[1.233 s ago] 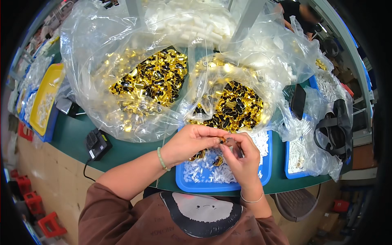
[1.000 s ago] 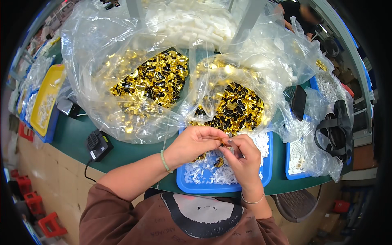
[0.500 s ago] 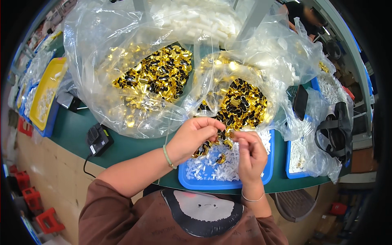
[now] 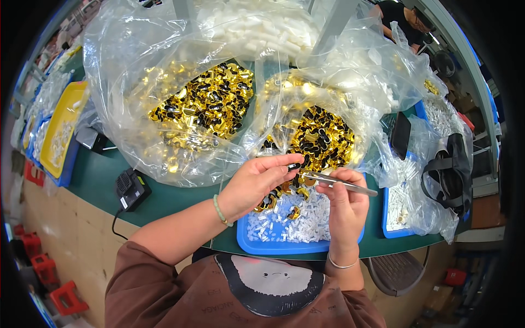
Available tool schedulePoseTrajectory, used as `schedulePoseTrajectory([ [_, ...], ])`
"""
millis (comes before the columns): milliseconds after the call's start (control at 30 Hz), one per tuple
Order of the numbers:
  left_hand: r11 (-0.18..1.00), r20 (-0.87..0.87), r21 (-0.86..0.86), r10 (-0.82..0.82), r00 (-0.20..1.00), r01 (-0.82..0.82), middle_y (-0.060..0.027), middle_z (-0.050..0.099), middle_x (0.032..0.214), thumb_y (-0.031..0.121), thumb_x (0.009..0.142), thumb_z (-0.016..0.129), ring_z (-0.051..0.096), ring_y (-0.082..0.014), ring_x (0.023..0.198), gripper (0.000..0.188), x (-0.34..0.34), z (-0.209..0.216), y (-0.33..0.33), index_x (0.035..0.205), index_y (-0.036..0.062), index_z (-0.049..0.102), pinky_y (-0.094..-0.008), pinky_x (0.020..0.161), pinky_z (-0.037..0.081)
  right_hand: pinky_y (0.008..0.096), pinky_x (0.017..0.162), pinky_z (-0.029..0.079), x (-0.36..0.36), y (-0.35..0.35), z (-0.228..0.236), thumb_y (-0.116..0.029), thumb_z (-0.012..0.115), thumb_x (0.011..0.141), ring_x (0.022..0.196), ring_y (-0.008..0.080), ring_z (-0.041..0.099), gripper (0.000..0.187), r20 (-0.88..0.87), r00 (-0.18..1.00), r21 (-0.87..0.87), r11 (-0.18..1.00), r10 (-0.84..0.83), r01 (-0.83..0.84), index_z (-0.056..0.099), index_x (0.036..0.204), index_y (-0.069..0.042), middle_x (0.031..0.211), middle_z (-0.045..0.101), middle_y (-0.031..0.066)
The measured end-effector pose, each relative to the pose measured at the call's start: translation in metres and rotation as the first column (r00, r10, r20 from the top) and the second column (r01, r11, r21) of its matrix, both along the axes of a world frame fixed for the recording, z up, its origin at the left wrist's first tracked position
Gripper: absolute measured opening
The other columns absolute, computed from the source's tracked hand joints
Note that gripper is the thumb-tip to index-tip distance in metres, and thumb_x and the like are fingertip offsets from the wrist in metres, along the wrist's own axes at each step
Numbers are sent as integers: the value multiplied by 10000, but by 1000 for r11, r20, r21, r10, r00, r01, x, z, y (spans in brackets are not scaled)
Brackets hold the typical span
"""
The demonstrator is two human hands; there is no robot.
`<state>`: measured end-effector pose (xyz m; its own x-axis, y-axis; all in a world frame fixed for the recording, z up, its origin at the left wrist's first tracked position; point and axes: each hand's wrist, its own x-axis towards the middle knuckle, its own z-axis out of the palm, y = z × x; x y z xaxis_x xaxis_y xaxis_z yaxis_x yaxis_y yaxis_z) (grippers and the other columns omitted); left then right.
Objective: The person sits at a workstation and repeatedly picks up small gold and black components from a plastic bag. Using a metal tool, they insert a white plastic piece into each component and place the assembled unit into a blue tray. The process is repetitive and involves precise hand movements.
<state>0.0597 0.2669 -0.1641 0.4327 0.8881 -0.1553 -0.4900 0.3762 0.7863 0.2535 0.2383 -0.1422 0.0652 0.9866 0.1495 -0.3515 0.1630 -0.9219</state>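
Note:
My left hand [image 4: 257,179] pinches a small black-and-gold part [image 4: 294,166] between thumb and fingers. In my right hand [image 4: 345,205] lies a pair of metal tweezers [image 4: 358,188], its tips pointing left, close to that part. Below both hands stands a blue tray [image 4: 284,249] with many small white plastic pieces [image 4: 306,224]. Several gold-and-black parts [image 4: 293,212] lie on top of these pieces. Just beyond my hands, a clear plastic bag [image 4: 279,109] opens toward me, full of the same gold-and-black parts.
A second clear bag [image 4: 126,109] of gold-and-black parts lies to the left. Near it sits a black adapter [image 4: 131,188] with a cord. On the right are another blue tray [image 4: 402,234], a black phone-like slab [image 4: 401,135] and a black bag [image 4: 451,175]. A person [image 4: 404,22] sits at the far right.
The tweezers now show clearly in my right hand, which has turned and shifted slightly right. My left hand stays nearly in place, and the part in its fingertips has come into view.

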Motion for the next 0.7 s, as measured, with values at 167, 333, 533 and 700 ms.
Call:
schedulePoseTrajectory([
  [167, 1000, -42, 22, 1, 999, 0, -96, 523, 1366, 60, 994, 449, 520, -140, 1224, 364, -1, -1, 0, 1338, -47, 496, -295, 1087, 400, 293, 851, 524, -5, -5, -5, 57, 633, 877, 928, 190, 646, 124, 370, 923, 147, 988, -107, 56, 622, 1000, 58, 1034, 653, 155],
  [333, 997, -147, 73, -8, 989, 19, -51, 561, 1316, 44, 972, 466, 554, -106, 1152, 379, 0, 2, -1, 1343, -19, 511, -268, 1028, 429, 290, 849, 525, -6, -5, -6, 52, 630, 883, 936, 192, 651, 123, 423, 898, 152, 987, -119, 59, 621, 1005, 54, 1029, 663, 161],
  [533, 995, -155, 95, 6, 988, 9, -35, 600, 1259, 37, 953, 493, 567, -87, 1085, 384, 1, -2, -2, 1332, -8, 533, -250, 962, 453, 287, 797, 535, -7, -4, -10, 42, 667, 853, 886, 191, 666, 128, 522, 830, 195, 975, -198, 110, 638, 977, 31, 963, 690, 134],
  [700, 995, -175, 97, -18, 984, 36, -33, 602, 1260, 45, 956, 502, 571, -93, 1079, 378, 1, -2, -2, 1328, -6, 537, -255, 964, 456, 293, 760, 540, -11, -2, -7, 66, 690, 811, 847, 213, 674, 148, 628, 700, 422, 905, -341, 62, 642, 942, 14, 918, 697, 133],
])
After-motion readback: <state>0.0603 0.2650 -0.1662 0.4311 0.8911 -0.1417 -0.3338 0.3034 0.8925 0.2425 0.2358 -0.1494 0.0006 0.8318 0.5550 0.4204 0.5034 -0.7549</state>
